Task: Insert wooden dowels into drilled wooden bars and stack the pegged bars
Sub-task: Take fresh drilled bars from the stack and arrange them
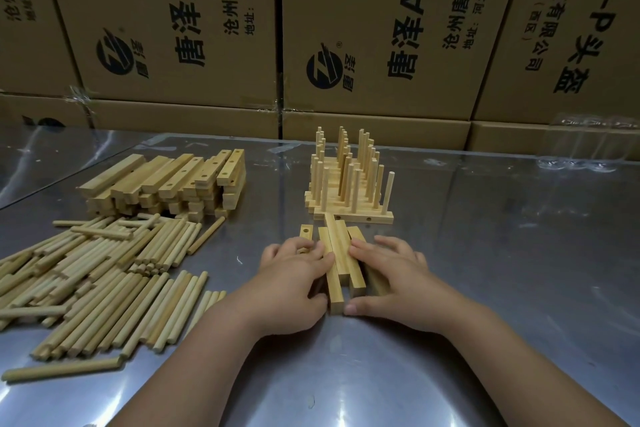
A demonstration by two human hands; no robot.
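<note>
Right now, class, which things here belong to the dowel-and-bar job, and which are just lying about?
Job: left hand, right hand, bars between the hands, loose dowels, stack of drilled bars, pegged bars.
Lying about: cardboard boxes, clear plastic item far right.

Shiny metal table (pixel 485 253) backed by stacked printed cardboard boxes (pixel 166 28)

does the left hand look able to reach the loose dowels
Probably yes: only bare table lies between the left hand and the loose dowels, though it must first release the bars it holds.
</note>
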